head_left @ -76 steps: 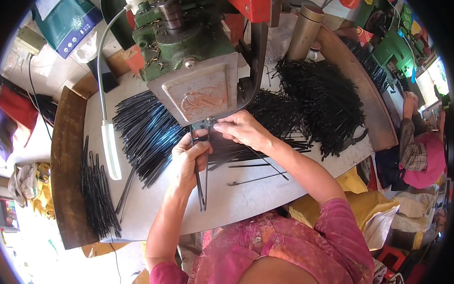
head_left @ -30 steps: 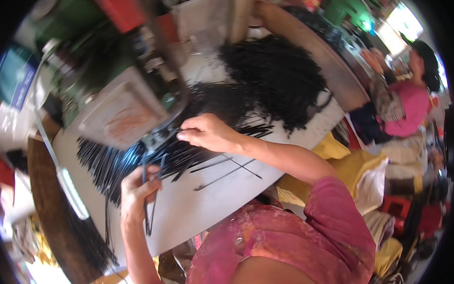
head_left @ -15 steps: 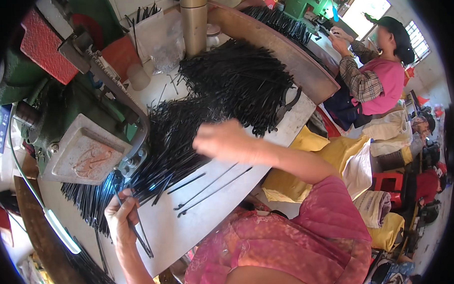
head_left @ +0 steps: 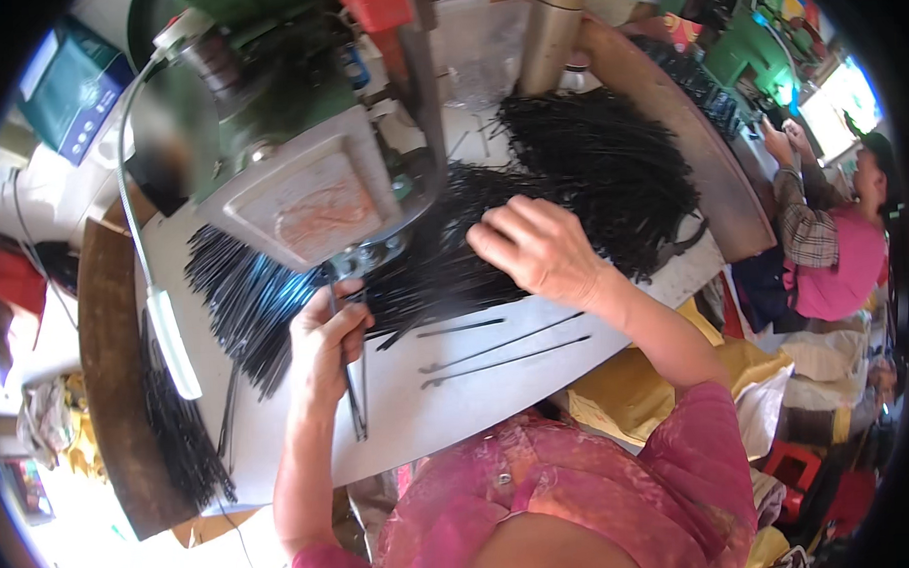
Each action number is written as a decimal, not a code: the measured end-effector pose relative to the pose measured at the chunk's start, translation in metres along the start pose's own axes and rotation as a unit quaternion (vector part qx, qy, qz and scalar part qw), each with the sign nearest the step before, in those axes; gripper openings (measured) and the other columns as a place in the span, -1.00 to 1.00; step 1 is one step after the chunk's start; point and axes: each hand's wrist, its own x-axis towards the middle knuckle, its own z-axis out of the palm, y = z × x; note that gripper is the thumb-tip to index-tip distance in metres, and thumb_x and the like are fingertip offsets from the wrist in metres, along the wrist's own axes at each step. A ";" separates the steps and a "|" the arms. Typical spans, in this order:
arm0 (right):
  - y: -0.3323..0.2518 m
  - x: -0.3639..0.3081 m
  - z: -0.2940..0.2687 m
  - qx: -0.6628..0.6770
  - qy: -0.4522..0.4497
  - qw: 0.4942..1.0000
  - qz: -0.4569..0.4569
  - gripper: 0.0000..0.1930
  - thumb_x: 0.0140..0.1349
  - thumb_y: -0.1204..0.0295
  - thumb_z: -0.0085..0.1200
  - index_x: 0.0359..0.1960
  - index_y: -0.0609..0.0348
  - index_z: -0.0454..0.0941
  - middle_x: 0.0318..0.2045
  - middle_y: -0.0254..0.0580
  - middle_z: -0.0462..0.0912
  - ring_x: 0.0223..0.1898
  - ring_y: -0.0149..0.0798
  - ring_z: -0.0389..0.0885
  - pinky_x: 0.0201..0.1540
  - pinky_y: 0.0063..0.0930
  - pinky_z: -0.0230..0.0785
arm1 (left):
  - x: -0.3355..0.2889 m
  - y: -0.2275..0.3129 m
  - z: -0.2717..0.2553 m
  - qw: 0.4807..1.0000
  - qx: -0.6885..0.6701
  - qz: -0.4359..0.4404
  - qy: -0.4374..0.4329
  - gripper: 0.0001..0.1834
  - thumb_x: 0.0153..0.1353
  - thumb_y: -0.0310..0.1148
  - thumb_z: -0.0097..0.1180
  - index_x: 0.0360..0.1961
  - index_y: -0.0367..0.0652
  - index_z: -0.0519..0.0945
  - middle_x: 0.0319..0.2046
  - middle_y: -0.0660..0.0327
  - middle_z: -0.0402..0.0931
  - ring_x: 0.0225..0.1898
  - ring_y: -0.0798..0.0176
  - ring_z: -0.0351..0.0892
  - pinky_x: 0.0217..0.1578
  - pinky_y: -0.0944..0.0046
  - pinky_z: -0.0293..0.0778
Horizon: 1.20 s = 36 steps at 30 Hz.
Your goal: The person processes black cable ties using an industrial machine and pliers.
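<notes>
My left hand (head_left: 326,337) pinches a thin black rod (head_left: 356,403) right under the head of a green machine (head_left: 307,204). The rod's lower end hangs past my fingers over the white tabletop, while its upper end is hidden by the machine. My right hand (head_left: 541,249) hovers over a large pile of black rods (head_left: 445,284), its fingers curled in; anything between them cannot be made out. A denser heap of rods (head_left: 601,169) lies beyond it. Several loose rods (head_left: 507,362) rest on the tabletop (head_left: 419,415) nearer me.
A lit lamp tube (head_left: 174,344) hangs at the left by a curved wooden rim (head_left: 113,396). More rods (head_left: 184,424) lie beside that rim. A metallic flask (head_left: 551,40) stands at the back. Yellow sacks (head_left: 628,383) lie right of the table; a co-worker (head_left: 844,260) sits farther right.
The view has swung, so the table and machine appear farther right and higher. My right hand is less blurred and remains above the pile. My left hand still holds the rod at the machine.
</notes>
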 end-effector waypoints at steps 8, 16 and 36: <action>-0.044 0.032 0.064 0.453 -0.089 0.842 0.280 -0.84 0.08 0.38 0.05 -0.41 0.23 0.47 -0.70 -0.32 0.42 -0.63 -0.42 0.42 -0.59 -0.60 0.24 | 0.003 -0.004 0.006 0.999 -0.054 0.000 0.000 -0.72 0.00 -0.61 0.01 -0.20 -0.19 0.45 -0.65 0.22 0.41 -0.77 0.57 0.16 -0.80 0.60 0.01; -0.039 0.050 0.062 0.695 -0.131 0.582 0.402 -0.81 0.12 0.46 -0.04 -0.62 0.25 0.38 -0.72 -0.46 0.31 -0.68 -0.60 0.16 -0.66 -0.67 0.00 | 0.006 -0.003 0.004 0.998 -0.065 0.005 0.001 -0.72 0.00 -0.60 0.01 -0.20 -0.22 0.45 -0.64 0.20 0.41 -0.78 0.56 0.16 -0.80 0.59 0.04; -0.045 0.056 0.063 0.708 -0.110 0.574 0.397 -0.85 0.13 0.49 -0.09 -0.59 0.21 0.35 -0.70 -0.47 0.30 -0.68 -0.61 0.17 -0.67 -0.70 0.01 | 0.005 -0.003 0.006 0.998 -0.065 0.012 0.008 -0.72 0.00 -0.61 0.00 -0.19 -0.24 0.44 -0.63 0.21 0.41 -0.77 0.56 0.16 -0.79 0.58 0.03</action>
